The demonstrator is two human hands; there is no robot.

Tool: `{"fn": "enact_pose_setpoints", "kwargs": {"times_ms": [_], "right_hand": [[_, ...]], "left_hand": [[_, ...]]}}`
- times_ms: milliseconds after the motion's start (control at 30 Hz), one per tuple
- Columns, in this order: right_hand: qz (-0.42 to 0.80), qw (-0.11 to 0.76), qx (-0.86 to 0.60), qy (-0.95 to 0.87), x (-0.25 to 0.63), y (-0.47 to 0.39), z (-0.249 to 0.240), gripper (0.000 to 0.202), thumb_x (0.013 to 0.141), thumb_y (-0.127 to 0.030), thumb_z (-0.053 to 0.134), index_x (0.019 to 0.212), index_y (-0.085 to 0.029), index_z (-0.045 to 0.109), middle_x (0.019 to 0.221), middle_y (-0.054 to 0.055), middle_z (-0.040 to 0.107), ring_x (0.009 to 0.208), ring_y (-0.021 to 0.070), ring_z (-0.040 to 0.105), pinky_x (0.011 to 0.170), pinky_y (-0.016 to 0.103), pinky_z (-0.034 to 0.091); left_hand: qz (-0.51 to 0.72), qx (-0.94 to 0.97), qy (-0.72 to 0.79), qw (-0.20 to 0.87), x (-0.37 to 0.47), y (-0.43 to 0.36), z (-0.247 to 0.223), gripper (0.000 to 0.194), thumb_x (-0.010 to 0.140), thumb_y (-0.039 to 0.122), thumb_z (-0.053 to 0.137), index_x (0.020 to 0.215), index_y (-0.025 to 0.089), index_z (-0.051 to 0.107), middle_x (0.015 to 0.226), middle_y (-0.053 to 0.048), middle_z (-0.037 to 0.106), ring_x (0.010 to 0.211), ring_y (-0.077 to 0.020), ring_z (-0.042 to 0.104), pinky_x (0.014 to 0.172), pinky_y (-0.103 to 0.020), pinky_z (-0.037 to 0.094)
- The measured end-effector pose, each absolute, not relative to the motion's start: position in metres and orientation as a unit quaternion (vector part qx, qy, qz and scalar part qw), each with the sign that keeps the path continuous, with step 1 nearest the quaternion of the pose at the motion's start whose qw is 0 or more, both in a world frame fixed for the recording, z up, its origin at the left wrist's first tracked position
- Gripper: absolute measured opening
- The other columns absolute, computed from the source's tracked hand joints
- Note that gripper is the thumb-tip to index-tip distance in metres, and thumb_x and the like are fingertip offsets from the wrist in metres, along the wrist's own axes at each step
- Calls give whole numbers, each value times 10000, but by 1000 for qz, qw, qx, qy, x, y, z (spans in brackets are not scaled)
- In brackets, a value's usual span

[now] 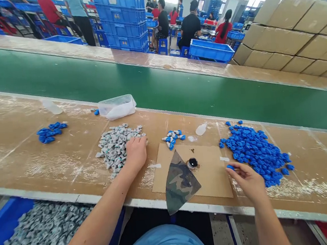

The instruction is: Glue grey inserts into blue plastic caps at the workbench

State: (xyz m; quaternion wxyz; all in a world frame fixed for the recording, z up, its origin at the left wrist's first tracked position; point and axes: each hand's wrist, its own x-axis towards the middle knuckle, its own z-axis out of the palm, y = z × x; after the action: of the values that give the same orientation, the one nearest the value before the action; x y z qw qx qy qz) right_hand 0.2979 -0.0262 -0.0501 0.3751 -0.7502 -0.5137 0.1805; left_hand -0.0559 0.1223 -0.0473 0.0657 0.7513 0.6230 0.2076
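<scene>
My left hand [136, 152] lies at the right edge of a heap of small grey plastic parts [116, 143], its fingers curled down and together. What its fingertips hold, if anything, is hidden. Between thumb and forefinger, my right hand [248, 178] pinches a small blue plastic part [230, 167], just left of a large heap of similar blue parts [253, 151]. A cardboard sheet [214, 183] lies between my hands. On it are a small open pot with dark contents [192, 163] and a camouflage cloth piece [181, 182] that overhangs the table edge. Behind it sit several joined blue-and-grey pieces [173, 138].
A small white bottle [201, 129] and a clear plastic tub [118, 107] stand toward the green conveyor belt [154, 81]. More blue parts [50, 132] lie far left. Below the table is a blue bin [6, 224] of grey parts. Cartons [282, 37] and people are beyond.
</scene>
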Motion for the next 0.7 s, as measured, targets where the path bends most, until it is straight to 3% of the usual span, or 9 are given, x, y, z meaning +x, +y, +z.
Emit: {"fn": "enact_pose_setpoints", "kwargs": {"times_ms": [67,167,267,367,500,700], "right_hand": [[207,411,-697,-550,273,-22,-49,393,726,-535,614,880,-185,702,774,76,700,636,175,640,607,309,548],[198,408,-653,-607,241,-13,-45,257,793,-405,607,909,-193,696,790,62,715,675,165,659,648,296,561],[169,382,-627,-658,222,-5,-39,185,841,-335,571,903,-219,701,841,55,731,741,177,677,687,307,564],[155,363,-607,-690,216,1,-36,182,869,-300,545,930,-233,702,914,58,736,843,197,684,738,329,562],[140,346,-601,-707,217,4,-37,188,879,-313,539,941,-246,704,918,52,736,858,204,681,762,346,555],[126,344,-593,-717,217,4,-38,184,880,-316,545,943,-243,702,906,48,734,834,198,682,751,332,552]], "left_hand": [[285,739,598,123,-53,113,-46,233,811,154,448,971,167,617,981,-122,673,969,-274,595,867,-425,455],[379,684,548,296,-40,87,-46,235,814,263,475,984,173,611,968,-88,675,896,-222,622,825,-368,493],[398,586,509,489,-23,57,-49,263,770,351,558,948,170,629,903,-68,689,838,-194,638,790,-330,512],[385,499,484,607,-8,35,-53,290,716,381,640,910,166,650,854,-54,693,810,-178,636,777,-310,513],[380,448,464,663,2,26,-58,311,666,385,708,880,163,662,790,-36,673,747,-158,611,733,-291,506],[384,456,452,663,5,23,-68,291,689,340,693,918,162,675,833,-50,669,778,-166,608,749,-306,509]]}}
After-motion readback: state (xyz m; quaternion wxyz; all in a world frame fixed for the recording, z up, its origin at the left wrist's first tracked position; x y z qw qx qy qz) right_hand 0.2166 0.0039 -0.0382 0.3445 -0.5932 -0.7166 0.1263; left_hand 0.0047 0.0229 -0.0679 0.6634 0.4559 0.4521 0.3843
